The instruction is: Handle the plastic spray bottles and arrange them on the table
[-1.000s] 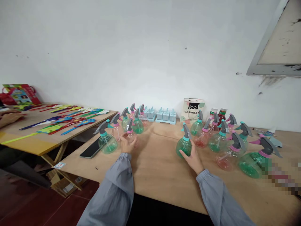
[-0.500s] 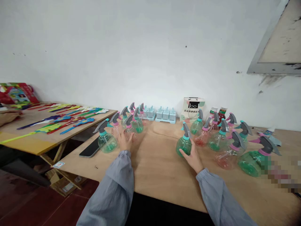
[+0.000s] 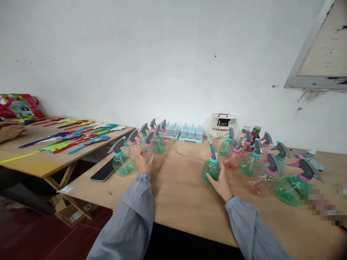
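My right hand is wrapped round the right side of a green spray bottle with a turquoise collar, upright on the wooden table. My left hand grips a pink spray bottle from the front, its fingers partly round the clear body. Left of that hand stands another green spray bottle, and more green and pink ones are grouped just behind. To the right of my right hand, several green and pink spray bottles stand in loose rows.
A phone lies at the table's left edge. Pale blue moulds, a paper bag and red bottles are along the wall. Colourful hand-shaped sticks cover the left table, where another person's hand rests.
The green bottle in my right hand has shifted slightly left, its spray head turned a little. My left hand has barely moved. Another person's hand shows more clearly at far left.
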Action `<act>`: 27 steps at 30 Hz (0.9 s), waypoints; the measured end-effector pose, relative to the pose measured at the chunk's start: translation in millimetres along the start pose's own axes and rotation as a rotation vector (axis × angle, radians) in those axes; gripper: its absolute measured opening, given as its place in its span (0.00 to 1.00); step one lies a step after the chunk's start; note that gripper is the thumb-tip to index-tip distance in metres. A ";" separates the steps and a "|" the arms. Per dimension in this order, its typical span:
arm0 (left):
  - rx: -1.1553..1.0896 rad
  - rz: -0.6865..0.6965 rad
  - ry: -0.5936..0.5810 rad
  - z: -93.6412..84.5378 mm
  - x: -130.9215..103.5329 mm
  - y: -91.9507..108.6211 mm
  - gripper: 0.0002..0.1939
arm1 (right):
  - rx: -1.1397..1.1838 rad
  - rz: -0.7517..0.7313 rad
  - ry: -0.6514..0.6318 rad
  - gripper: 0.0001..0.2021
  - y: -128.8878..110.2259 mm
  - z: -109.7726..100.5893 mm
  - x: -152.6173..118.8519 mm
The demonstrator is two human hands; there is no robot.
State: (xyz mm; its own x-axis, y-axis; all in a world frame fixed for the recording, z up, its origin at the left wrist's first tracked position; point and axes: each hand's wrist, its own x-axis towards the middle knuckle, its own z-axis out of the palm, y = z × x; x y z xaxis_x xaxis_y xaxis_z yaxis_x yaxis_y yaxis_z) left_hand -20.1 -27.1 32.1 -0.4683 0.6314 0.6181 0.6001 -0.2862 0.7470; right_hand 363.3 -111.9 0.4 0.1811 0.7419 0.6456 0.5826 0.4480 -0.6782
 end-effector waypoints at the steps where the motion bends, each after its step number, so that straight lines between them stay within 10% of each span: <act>1: 0.004 -0.006 0.026 1.6 0.4 -0.8 0.36 | 0.002 0.010 0.022 0.47 0.5 1.2 -0.2; 9: -0.113 0.222 0.224 2.0 -22.6 22.5 0.33 | -0.059 0.038 0.067 0.42 -3.0 7.2 -4.2; 12: -0.173 0.343 0.016 11.3 -50.8 62.3 0.31 | 0.040 0.084 -0.038 0.41 -13.4 13.8 -10.7; 15: -0.389 0.437 -0.495 31.2 -82.0 115.3 0.41 | 0.117 0.117 -0.145 0.42 -25.2 20.6 -18.2; 18: -0.540 0.348 -0.698 54.4 -103.0 159.5 0.53 | 0.120 0.073 -0.203 0.42 -32.0 22.8 -24.5; 23: -0.783 0.044 -0.764 74.5 -99.5 178.7 0.30 | 0.117 -0.064 -0.331 0.40 -28.0 12.7 -25.2; 27: -0.995 -0.263 -0.807 67.6 -81.7 165.5 0.23 | 0.087 -0.125 -0.004 0.24 -22.7 -7.2 -3.3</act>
State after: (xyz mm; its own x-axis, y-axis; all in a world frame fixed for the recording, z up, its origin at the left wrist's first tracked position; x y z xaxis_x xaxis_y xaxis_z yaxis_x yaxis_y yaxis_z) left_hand 161.4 -77.4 88.7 0.2295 0.9019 0.3659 -0.3455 -0.2760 0.8969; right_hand 355.2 -128.1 16.2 0.1081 0.6795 0.7256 0.5295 0.5784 -0.6206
